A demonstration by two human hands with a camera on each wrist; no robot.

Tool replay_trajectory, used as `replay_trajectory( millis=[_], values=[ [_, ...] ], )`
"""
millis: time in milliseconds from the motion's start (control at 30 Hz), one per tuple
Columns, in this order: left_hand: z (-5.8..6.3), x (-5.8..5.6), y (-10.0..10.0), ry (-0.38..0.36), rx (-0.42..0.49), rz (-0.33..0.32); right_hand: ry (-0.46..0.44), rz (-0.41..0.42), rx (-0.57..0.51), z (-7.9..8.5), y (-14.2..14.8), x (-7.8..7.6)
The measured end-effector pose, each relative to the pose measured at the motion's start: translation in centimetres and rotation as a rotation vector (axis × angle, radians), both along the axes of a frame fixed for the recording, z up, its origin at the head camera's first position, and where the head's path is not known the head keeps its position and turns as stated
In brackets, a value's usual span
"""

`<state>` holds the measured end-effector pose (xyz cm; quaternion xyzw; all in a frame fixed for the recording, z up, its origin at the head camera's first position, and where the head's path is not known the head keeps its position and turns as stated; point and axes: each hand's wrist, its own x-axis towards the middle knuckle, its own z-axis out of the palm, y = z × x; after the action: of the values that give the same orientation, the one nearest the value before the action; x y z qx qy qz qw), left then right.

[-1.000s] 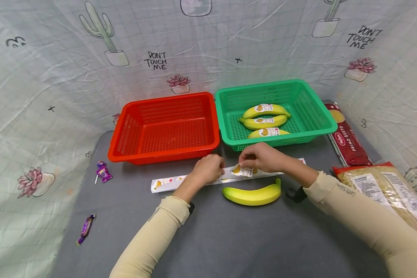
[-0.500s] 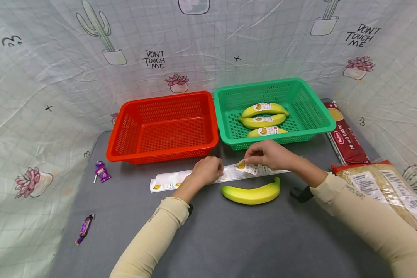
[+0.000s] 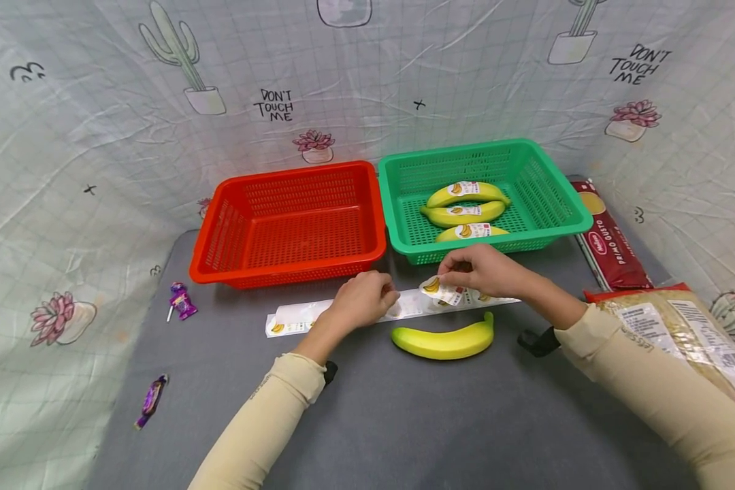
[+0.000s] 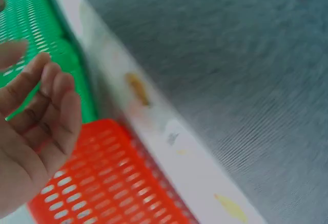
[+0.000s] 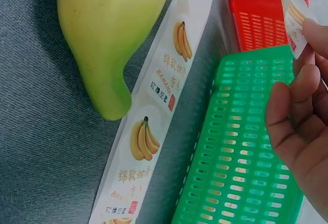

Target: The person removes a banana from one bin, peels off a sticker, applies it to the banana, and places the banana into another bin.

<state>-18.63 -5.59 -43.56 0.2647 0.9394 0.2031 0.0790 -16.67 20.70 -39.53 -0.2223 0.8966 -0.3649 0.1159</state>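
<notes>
My right hand (image 3: pixel 480 269) pinches a peeled banana sticker (image 3: pixel 442 290) between thumb and fingers; the right wrist view shows this sticker (image 5: pixel 295 21) tilted and off the strip. Below it lies a long white strip of banana stickers (image 5: pixel 148 126), flat on the table. My left hand (image 3: pixel 363 298) is over the strip's middle, fingers loosely curled; in the left wrist view the left hand (image 4: pixel 38 116) has nothing in its grasp. A yellow banana with green ends (image 3: pixel 444 342) lies just in front of the strip, without a label.
A green basket (image 3: pixel 486 248) holds several labelled bananas (image 3: pixel 465 216) at the back. Left of it stands a red basket (image 3: pixel 288 275) with nothing in it. Two packages, a red bag (image 3: pixel 612 241) and a grain bag (image 3: pixel 680 333), lie at right. Wrapped sweets (image 3: pixel 182 301) are at left.
My right hand has drawn the sticker slightly to the right and up, away from the strip. The left hand stays near the strip's middle, its fingers turned a little. The banana has not moved.
</notes>
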Motion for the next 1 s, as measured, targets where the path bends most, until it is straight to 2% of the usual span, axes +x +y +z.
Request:
replay_trajectory(
  millis=[167,267,400,633,1000],
  values=[
    [1.7,0.5,0.4,-0.066,0.185,-0.04,-0.01,-0.005,-0.014,0.2,-0.2,0.1],
    [2.0,0.8,0.9,-0.092,0.269,-0.074,-0.021,-0.002,-0.017,0.1,-0.6,0.0],
    [2.0,0.9,1.4,-0.098,0.329,-0.094,-0.018,0.013,-0.015,0.1,-1.3,0.0],
    [2.1,1.1,1.6,-0.06,0.336,-0.098,-0.011,0.032,-0.005,0.4,-2.0,0.0],
    [2.1,1.4,1.5,-0.069,0.31,-0.105,-0.023,0.039,-0.03,0.4,-2.2,0.2]
  ],
)
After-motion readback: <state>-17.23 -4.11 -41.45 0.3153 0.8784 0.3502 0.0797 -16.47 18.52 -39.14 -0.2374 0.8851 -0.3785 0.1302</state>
